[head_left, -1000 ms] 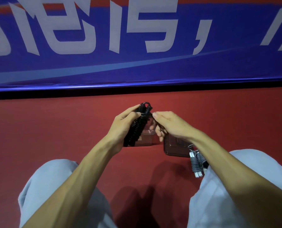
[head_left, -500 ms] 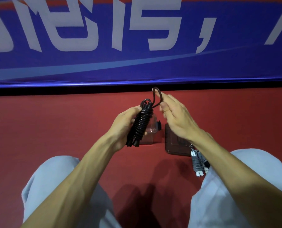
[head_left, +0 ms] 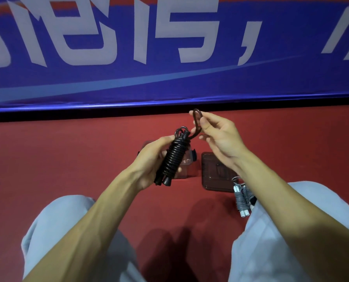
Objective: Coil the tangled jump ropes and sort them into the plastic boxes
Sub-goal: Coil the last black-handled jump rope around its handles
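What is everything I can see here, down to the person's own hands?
floor: one, red, underneath everything
banner: one, blue with white characters, along the back
black jump rope: one, black, coiled, held up mid-frame
clear plastic box: one, see-through, on the floor behind that rope
dark plastic box: one, dark brown, on the floor right of the clear one
grey jump rope: one, grey with white ends, coiled at the dark box's near right corner
trousers: one pair, light grey, bottom corners
left hand: one, grips the black coil
right hand: one, pinches the rope's loose loop
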### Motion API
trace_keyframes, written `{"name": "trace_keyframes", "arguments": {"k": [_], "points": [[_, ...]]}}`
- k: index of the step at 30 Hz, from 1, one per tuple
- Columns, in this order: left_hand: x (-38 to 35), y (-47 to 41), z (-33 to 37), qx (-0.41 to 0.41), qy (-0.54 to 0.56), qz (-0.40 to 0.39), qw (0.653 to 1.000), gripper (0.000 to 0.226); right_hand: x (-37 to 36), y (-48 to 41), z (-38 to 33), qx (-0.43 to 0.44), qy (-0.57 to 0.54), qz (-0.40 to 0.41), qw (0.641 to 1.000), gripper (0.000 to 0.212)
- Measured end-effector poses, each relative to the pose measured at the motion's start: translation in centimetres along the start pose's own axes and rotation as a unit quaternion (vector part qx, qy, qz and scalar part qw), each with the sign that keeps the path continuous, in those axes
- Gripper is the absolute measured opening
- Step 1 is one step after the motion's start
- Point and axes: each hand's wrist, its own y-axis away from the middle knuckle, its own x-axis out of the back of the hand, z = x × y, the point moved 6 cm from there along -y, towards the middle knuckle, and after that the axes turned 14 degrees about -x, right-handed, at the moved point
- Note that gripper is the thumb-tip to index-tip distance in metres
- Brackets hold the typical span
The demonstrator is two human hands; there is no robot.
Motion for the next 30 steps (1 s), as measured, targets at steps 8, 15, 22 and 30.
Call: {"name": "trace_keyframes", "arguments": {"k": [8,15,22,30], "points": [[0.5,-0.4,0.0,0.01,0.068,0.032,0.997,0.03,-0.9,0.9,-0.7,0.067,0.091,0.066,0.991,0.018],[1.7,-0.5,0.3,-0.079,-0.017,0.106,0.991,0.023,-1.5,1.4,-1.0,0.165,0.308,0.187,0.918,0.02],[1.0,-0.2,0.4,-0.143,-0.075,0.112,0.98,0.025,-2.3,1.1,-0.9,0.159,0.459,0.182,0.855,0.015],[0.9,-0.3,0.8,-0.212,-0.211,0.069,0.952,0.03,-3.0,1.9,-1.0,0.24,0.564,0.16,0.774,0.012]]}}
